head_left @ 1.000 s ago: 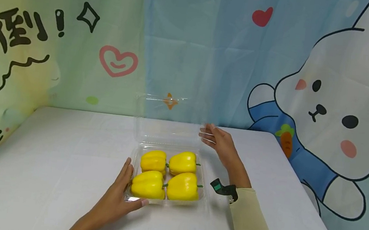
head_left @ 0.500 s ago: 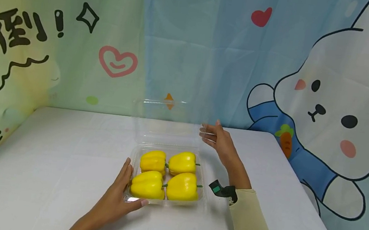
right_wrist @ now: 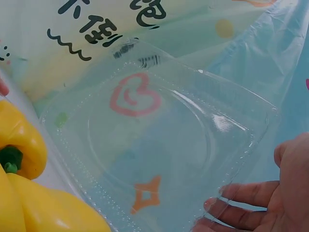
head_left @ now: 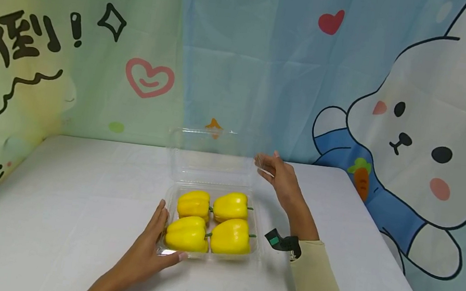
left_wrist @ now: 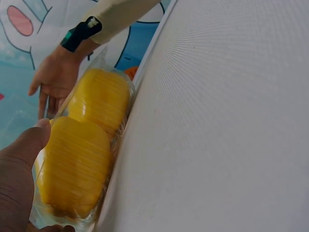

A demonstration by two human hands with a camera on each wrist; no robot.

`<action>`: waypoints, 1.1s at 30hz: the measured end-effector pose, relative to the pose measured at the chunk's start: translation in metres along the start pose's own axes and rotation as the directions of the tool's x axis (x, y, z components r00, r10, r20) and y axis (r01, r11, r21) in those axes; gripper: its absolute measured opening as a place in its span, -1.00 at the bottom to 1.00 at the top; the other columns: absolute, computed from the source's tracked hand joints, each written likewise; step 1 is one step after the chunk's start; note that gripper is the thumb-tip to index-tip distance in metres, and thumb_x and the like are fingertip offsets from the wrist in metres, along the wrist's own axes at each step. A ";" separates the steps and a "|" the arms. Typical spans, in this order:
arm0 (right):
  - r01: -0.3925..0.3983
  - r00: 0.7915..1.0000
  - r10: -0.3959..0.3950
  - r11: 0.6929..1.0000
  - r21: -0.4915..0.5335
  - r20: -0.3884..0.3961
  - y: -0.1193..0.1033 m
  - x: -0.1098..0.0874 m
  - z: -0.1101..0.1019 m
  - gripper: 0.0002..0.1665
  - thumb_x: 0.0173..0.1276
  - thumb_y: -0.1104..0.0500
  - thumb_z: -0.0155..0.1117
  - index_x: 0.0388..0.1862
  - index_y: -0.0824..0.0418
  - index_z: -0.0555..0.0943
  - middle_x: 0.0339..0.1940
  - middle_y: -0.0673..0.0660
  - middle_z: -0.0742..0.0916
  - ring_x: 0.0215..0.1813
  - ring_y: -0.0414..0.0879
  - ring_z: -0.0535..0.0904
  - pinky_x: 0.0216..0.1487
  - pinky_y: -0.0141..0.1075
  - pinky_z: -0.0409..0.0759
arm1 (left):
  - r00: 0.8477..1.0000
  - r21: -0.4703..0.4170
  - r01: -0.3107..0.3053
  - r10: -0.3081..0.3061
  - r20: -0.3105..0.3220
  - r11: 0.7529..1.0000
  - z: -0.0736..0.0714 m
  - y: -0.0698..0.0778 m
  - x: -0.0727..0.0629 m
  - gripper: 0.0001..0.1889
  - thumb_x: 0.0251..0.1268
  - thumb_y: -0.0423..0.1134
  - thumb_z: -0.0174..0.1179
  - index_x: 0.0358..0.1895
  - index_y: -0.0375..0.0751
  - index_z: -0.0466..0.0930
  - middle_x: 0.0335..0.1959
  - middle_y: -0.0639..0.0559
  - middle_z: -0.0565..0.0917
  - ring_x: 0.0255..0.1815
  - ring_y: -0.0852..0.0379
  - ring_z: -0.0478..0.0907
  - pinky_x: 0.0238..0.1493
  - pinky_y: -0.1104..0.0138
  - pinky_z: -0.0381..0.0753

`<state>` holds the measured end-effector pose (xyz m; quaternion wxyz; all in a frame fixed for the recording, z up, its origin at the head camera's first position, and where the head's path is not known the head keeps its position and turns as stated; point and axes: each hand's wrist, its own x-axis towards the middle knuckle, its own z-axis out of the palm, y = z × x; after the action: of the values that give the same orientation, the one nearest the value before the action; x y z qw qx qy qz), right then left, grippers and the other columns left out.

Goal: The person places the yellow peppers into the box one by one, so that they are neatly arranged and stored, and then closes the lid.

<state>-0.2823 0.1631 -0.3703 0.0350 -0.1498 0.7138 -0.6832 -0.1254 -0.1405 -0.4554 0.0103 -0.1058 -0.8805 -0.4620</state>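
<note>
A clear plastic clamshell box (head_left: 228,257) stands on the table with several yellow bell peppers (head_left: 230,236) in it, their green stems pointing right. Its hinged lid (head_left: 213,167) is raised at the back, tilted up against the backdrop. My left hand (head_left: 146,246) holds the box's front left corner, thumb at the front rim and fingers along the left side. At the lid's right edge, my right hand (head_left: 279,178) touches the plastic with extended fingers; in the right wrist view its thumb stands apart from the lid (right_wrist: 149,130).
A white cloth-covered table (head_left: 79,185) surrounds the box. Behind it hangs a printed backdrop (head_left: 242,69) with a cartoon rabbit. A black strap (head_left: 284,241) is on the right wrist, beside a beige sleeve (head_left: 321,282).
The lid's top edge has sunk slightly, tilting a little in the head view. My right hand's fingers have shifted slightly at the lid's edge. My left hand and the peppers stay put.
</note>
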 end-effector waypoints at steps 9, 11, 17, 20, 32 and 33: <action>0.015 1.000 -0.015 1.000 -0.012 0.016 -0.007 -0.003 0.000 -0.16 0.54 -0.27 -0.22 0.44 0.40 0.26 0.38 0.30 0.43 0.41 0.03 0.33 0.31 -0.28 0.35 | 1.000 -0.009 0.004 -0.004 0.000 1.000 0.001 0.000 0.000 0.23 0.00 0.11 0.47 0.54 -0.36 -0.19 0.59 -0.04 -0.32 0.53 -0.02 -0.14 0.43 0.03 -0.02; 0.024 1.000 -0.024 1.000 -0.019 0.015 -0.009 -0.004 0.001 -0.20 0.57 -0.23 -0.24 0.44 0.39 0.27 0.38 0.29 0.44 0.41 0.03 0.33 0.32 -0.27 0.35 | 1.000 -0.009 0.006 -0.006 0.000 1.000 0.001 0.000 0.000 0.22 0.00 0.11 0.47 0.54 -0.36 -0.19 0.59 -0.03 -0.32 0.54 -0.02 -0.15 0.43 0.02 -0.02; 0.039 0.999 -0.039 0.999 -0.024 0.007 -0.014 -0.006 0.000 -0.27 0.61 -0.16 -0.24 0.44 0.37 0.28 0.39 0.27 0.43 0.41 0.03 0.32 0.33 -0.25 0.34 | 1.000 -0.006 0.012 -0.012 0.003 1.000 0.000 0.001 0.000 0.22 0.00 0.14 0.46 0.53 -0.37 -0.18 0.59 -0.03 -0.32 0.54 -0.03 -0.17 0.43 0.00 -0.04; 0.051 0.999 -0.051 0.998 -0.029 0.002 -0.016 -0.008 -0.001 -0.22 0.56 -0.21 -0.18 0.44 0.36 0.27 0.39 0.25 0.43 0.40 0.03 0.34 0.31 -0.26 0.36 | 1.000 -0.006 0.008 -0.008 0.008 1.000 0.000 0.001 -0.001 0.23 0.01 0.18 0.43 0.53 -0.38 -0.18 0.58 -0.04 -0.32 0.54 -0.06 -0.17 0.42 -0.02 -0.05; 0.117 0.992 -0.120 0.992 -0.047 -0.047 -0.025 -0.013 0.001 -0.25 0.56 -0.20 -0.14 0.38 0.39 0.35 0.33 0.27 0.48 0.37 0.05 0.36 0.31 -0.22 0.36 | 1.000 -0.003 -0.017 0.017 -0.004 1.000 -0.001 0.000 -0.001 0.24 0.02 0.23 0.40 0.52 -0.41 -0.18 0.58 -0.04 -0.32 0.54 -0.09 -0.18 0.42 -0.04 -0.04; 0.128 0.990 -0.130 0.991 -0.047 -0.051 -0.025 -0.013 0.001 -0.26 0.56 -0.18 -0.14 0.38 0.39 0.35 0.33 0.28 0.48 0.37 0.05 0.37 0.31 -0.21 0.37 | 1.000 -0.004 -0.015 0.015 -0.003 1.000 -0.001 0.000 -0.001 0.24 0.01 0.23 0.40 0.52 -0.41 -0.18 0.58 -0.03 -0.33 0.54 -0.08 -0.19 0.42 -0.04 -0.05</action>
<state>-0.2659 0.1649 -0.3475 -0.0318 -0.1778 0.7182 -0.6720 -0.1243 -0.1418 -0.4547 0.0148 -0.1119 -0.8788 -0.4637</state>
